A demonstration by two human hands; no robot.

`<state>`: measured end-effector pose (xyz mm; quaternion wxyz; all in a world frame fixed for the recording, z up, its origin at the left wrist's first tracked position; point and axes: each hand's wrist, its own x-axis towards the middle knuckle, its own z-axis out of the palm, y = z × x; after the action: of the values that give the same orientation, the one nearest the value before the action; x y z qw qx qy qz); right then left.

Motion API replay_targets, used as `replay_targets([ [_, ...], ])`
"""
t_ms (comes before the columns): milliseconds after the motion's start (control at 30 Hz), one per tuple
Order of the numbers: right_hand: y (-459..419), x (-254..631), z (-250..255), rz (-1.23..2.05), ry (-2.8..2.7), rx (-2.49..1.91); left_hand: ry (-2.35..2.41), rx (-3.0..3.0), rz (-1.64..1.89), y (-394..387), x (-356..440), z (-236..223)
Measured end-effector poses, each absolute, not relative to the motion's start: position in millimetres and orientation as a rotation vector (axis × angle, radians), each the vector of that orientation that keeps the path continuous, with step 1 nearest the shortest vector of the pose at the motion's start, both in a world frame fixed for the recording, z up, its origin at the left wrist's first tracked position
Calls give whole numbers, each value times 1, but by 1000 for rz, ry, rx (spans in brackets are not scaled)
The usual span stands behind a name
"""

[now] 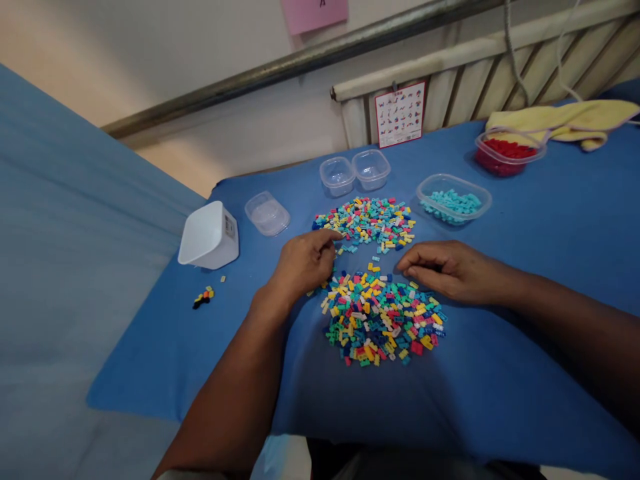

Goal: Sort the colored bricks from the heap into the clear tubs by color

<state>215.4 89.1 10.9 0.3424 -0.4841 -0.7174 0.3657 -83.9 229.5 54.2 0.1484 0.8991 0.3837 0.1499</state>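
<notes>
Small plastic bricks in yellow, green, blue, pink, white and turquoise lie in two loose heaps on a blue-covered worktop [530, 360], the near heap [383, 317] just in front of the person and the far heap [367, 217] behind it, a few strays scattered between. The left hand [309, 261] rests at the left of the gap, index finger stretched to the edge of the far heap, the other fingers curled under; whether they grip anything cannot be told. The right hand [445, 269] lies on its side across the gap, fingers together and loosely bent, tips near the strays; whether a brick is pinched there cannot be told either. The bricks are mixed in color, oblong and studded, lying at all angles. Beyond the far heap stand two clear tubs [337, 179], with a turquoise-filled tub [485, 201] to the right and a red-filled tub [500, 167] farther off, beside a yellow cloth [565, 121]. At left, a white box [207, 237] stands near a small colored cluster [203, 297].
</notes>
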Motion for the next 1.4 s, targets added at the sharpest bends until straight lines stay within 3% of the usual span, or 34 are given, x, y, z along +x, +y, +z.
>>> replay_targets([
  [133, 89, 215, 11, 961, -1870, -1259, 1109, 2543, 518, 231, -86, 56],
  [367, 89, 215, 13, 969, -1855, -1269, 991, 2437, 337, 227, -86, 57],
  [500, 89, 215, 12, 995, -1832, -1264, 1040, 2310, 467, 233, -91, 52],
  [667, 89, 215, 12, 982, -1838, -1255, 1133, 2571, 628, 240, -94, 48],
  [967, 88, 214, 16, 1003, -1829, -1248, 862, 2711, 379, 240, -94, 44],
  [1400, 88, 214, 13, 987, -1837, -1265, 955, 2715, 364, 242, -95, 48],
])
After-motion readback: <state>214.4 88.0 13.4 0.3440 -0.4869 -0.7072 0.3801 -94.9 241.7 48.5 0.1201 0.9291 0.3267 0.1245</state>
